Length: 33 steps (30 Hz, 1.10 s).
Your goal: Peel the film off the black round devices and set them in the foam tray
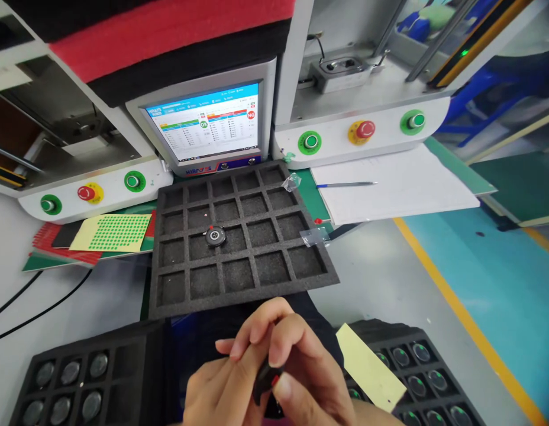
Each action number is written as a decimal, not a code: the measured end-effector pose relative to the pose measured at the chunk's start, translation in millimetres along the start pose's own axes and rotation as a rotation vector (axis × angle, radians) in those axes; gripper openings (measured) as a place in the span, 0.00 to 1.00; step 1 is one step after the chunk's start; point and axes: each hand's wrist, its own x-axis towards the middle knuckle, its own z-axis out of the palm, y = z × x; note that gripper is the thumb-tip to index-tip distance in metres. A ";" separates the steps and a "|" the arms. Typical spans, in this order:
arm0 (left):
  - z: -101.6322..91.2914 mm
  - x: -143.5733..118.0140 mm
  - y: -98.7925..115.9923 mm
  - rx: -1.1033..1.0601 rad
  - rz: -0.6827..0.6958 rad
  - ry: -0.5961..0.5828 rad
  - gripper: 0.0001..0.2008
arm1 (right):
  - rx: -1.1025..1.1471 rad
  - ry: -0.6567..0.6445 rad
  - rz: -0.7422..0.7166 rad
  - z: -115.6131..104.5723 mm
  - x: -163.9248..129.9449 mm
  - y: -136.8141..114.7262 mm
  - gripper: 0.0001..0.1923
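Note:
Close to my body at the bottom centre, my left hand (228, 384) and my right hand (307, 361) are closed together around a small black smartwatch body (266, 377). A red spot shows on it beside my right thumb. My fingers cover most of it, so its full outline is hidden. Ahead of my hands lies a black foam tray (239, 299) with square compartments. Another round black smartwatch body (215, 236), with a sensor in its middle and a red bit at its edge, rests across a divider of that tray.
A monitor (207, 124) showing OK and NG stands between two machines with green and red buttons (362, 132). Foam trays holding round pieces lie at lower left (70, 373) and lower right (419, 384). Also there: green-dot sticker sheet (117, 232), yellow card (370, 367), pen (348, 184), papers (403, 183).

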 end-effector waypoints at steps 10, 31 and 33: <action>-3.6 9.2 7.1 -0.095 0.036 -0.055 0.24 | 0.048 0.157 -0.021 6.2 -6.0 10.2 0.06; -4.3 10.1 -5.3 -0.026 0.179 -0.143 0.20 | 0.076 0.368 -0.104 18.7 1.0 22.6 0.03; -4.2 9.6 -6.8 -0.079 0.130 -0.143 0.20 | 0.039 0.338 -0.105 16.5 0.5 23.1 0.02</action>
